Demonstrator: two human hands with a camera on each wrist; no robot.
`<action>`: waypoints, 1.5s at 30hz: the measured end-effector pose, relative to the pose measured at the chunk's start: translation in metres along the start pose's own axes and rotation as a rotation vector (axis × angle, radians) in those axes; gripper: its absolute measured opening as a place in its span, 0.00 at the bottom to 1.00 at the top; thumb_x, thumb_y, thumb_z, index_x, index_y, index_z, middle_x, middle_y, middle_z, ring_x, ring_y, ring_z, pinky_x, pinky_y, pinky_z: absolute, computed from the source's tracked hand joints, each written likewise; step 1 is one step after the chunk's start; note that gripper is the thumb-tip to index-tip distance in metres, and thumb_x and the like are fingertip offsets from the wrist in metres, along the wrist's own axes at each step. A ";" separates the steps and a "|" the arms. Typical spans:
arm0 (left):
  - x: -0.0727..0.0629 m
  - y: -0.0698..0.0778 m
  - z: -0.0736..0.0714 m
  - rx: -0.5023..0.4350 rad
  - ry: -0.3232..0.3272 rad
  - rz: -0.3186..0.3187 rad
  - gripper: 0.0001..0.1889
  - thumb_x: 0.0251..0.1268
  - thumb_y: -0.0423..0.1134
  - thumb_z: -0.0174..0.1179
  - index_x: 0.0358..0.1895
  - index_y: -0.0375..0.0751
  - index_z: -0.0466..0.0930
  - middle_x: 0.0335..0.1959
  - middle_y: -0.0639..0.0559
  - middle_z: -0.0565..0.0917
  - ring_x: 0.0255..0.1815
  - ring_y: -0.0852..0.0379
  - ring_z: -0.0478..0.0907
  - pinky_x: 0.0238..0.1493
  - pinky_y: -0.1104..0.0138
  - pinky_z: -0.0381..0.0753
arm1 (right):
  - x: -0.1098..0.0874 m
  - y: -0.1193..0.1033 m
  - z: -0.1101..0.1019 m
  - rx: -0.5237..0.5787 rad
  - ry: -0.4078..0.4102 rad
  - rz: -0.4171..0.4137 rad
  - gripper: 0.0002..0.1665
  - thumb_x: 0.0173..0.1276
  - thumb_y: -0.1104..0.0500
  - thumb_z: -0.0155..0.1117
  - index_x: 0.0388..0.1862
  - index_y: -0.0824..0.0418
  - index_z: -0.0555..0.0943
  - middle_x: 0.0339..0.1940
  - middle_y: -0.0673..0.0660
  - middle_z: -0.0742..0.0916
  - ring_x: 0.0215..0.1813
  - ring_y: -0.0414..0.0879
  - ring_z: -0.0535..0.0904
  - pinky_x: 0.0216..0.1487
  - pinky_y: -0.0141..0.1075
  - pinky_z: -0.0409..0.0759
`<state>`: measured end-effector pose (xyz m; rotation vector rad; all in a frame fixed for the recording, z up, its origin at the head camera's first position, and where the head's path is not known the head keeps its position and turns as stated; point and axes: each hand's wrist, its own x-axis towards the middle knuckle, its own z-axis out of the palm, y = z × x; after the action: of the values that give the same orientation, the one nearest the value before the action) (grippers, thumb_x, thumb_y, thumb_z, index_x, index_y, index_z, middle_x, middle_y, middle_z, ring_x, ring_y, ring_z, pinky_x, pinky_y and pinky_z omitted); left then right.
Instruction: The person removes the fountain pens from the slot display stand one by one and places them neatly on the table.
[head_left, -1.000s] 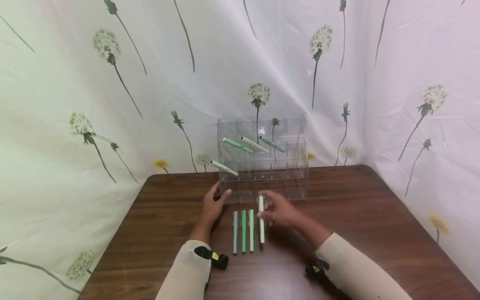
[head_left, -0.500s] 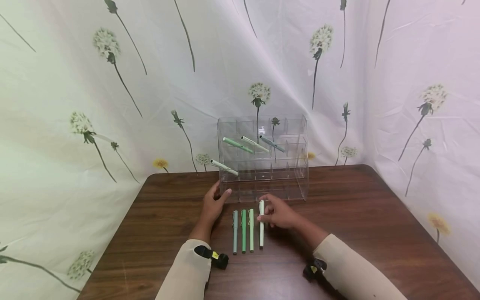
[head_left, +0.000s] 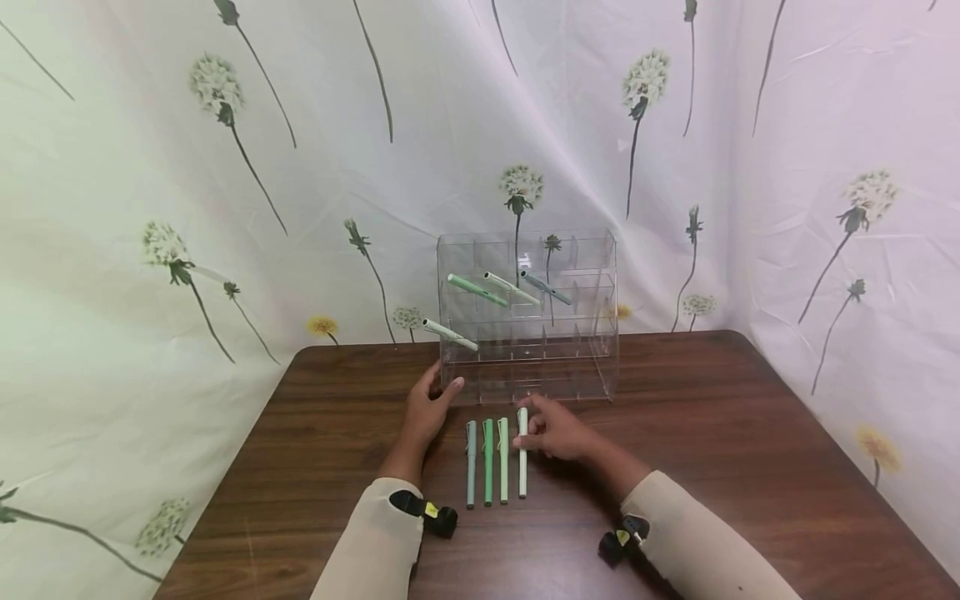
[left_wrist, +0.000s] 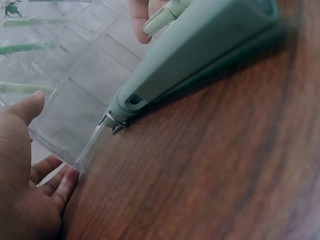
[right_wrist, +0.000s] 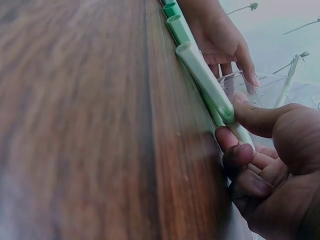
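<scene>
The right hand (head_left: 557,429) pinched a white pen (head_left: 522,477) near its clip end, probably light, stiff, slick and best held there, right of three pens (head_left: 488,467); the left hand (head_left: 426,412) touched a clear rack (head_left: 555,359) near the back edge of the desk (head_left: 697,417).

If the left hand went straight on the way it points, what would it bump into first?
Most likely the clear rack: the left hand sits right at its lower left corner. Exactly where they touch is hard to judge through see-through plastic.
</scene>
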<state>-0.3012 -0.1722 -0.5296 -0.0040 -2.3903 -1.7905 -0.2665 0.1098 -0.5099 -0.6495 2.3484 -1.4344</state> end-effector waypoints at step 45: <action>0.001 -0.002 0.001 -0.004 0.004 0.028 0.38 0.79 0.52 0.69 0.85 0.49 0.67 0.82 0.39 0.74 0.80 0.38 0.74 0.79 0.40 0.71 | 0.008 0.010 -0.002 0.078 -0.047 0.037 0.45 0.71 0.62 0.79 0.81 0.71 0.68 0.25 0.50 0.84 0.19 0.42 0.73 0.25 0.33 0.75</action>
<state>-0.3022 -0.1723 -0.5312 -0.0338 -2.3719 -1.7814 -0.2763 0.1114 -0.5178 -0.6086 2.2449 -1.4704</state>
